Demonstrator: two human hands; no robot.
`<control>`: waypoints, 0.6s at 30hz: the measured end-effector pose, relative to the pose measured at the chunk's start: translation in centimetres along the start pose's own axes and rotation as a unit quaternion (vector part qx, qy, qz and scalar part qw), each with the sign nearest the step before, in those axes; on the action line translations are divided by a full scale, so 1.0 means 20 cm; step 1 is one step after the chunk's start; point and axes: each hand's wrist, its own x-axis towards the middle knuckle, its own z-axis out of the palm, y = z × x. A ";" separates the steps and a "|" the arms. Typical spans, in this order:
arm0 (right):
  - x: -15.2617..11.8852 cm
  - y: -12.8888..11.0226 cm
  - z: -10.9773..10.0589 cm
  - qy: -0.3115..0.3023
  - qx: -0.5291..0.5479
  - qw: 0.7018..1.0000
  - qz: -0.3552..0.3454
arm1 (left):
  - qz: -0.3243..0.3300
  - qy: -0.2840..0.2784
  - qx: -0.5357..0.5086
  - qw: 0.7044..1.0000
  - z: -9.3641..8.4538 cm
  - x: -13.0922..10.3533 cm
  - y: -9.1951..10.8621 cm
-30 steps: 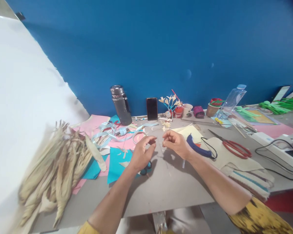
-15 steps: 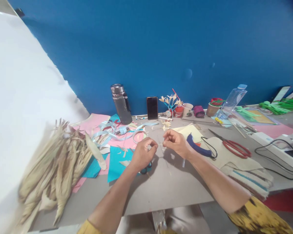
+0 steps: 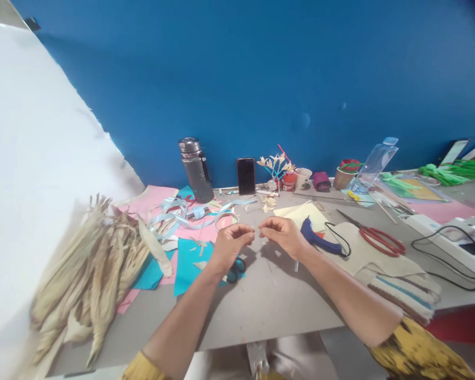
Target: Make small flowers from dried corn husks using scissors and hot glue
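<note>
Above the middle of the grey table, my left hand (image 3: 233,245) and my right hand (image 3: 284,236) face each other with fingertips almost meeting. Both are closed in a pinch. Between them shows a small pale piece, too tiny and blurred to name. Small scissors with dark teal handles (image 3: 236,269) lie under my left wrist. Just right of my right hand rests a blue glue gun (image 3: 320,240) with a black cord. Behind my hands, pale dried-husk scraps (image 3: 269,203) lie on the table.
A heap of dried corn husks (image 3: 91,285) covers the left side. Pale blue ribbon (image 3: 174,214) lies on coloured paper. A grey thermos (image 3: 197,171), a propped phone (image 3: 246,176) and husk flowers (image 3: 277,164) stand at the back. Red-handled scissors (image 3: 382,240) and a power strip (image 3: 447,243) lie right.
My right hand has shifted slightly left and down, closer to my left hand, and its fingers have straightened. My left fingers have straightened a little too.
</note>
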 end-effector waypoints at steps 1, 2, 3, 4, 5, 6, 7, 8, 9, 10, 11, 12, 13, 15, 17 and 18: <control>0.00 0.00 0.01 -0.008 -0.011 1.000 -0.003 | -0.005 0.004 -0.021 1.000 0.00 0.00 -0.01; -0.01 0.01 0.02 -0.016 -0.021 1.000 -0.008 | -0.008 0.006 -0.033 0.999 0.00 0.00 -0.01; -0.01 0.01 0.03 -0.023 -0.029 0.999 -0.013 | -0.008 0.006 -0.039 0.999 0.00 0.00 -0.01; -0.02 0.01 0.03 -0.026 -0.034 0.999 -0.016 | -0.008 0.007 -0.040 0.999 0.01 0.00 -0.01; -0.02 0.01 0.04 -0.028 -0.038 0.999 -0.017 | -0.009 0.009 -0.039 0.999 0.01 0.00 -0.02; -0.02 0.00 0.04 -0.028 -0.040 0.999 -0.017 | -0.009 0.012 -0.036 0.999 0.01 0.00 -0.02; -0.02 0.00 0.04 -0.026 -0.042 0.999 -0.016 | -0.009 0.014 -0.033 0.999 0.01 0.00 -0.02; -0.03 0.00 0.05 -0.024 -0.044 0.999 -0.014 | -0.010 0.017 -0.032 0.999 0.01 0.00 -0.02; -0.03 0.00 0.05 -0.023 -0.045 0.999 -0.013 | -0.010 0.017 -0.032 0.999 0.01 0.00 -0.02; -0.03 -0.01 0.05 -0.023 -0.045 0.999 -0.013 | -0.012 0.016 -0.036 0.999 0.01 0.00 -0.03; -0.03 -0.01 0.05 -0.024 -0.044 0.999 -0.011 | -0.015 0.014 -0.042 0.999 0.01 0.00 -0.03; -0.03 -0.01 0.05 -0.026 -0.041 0.999 -0.008 | -0.019 0.012 -0.051 0.998 0.01 0.00 -0.03; -0.03 -0.01 0.05 -0.028 -0.036 0.999 -0.002 | -0.024 0.010 -0.063 0.998 0.01 0.00 -0.03; -0.03 -0.01 0.05 -0.032 -0.021 0.999 0.010 | -0.039 0.002 -0.096 0.995 0.02 0.00 -0.04; -0.03 0.00 0.05 -0.038 0.005 0.999 0.019 | -0.056 -0.014 -0.132 0.990 0.02 0.01 -0.04; -0.03 0.01 0.05 -0.043 0.022 0.999 0.022 | -0.065 -0.023 -0.147 0.987 0.02 0.01 -0.04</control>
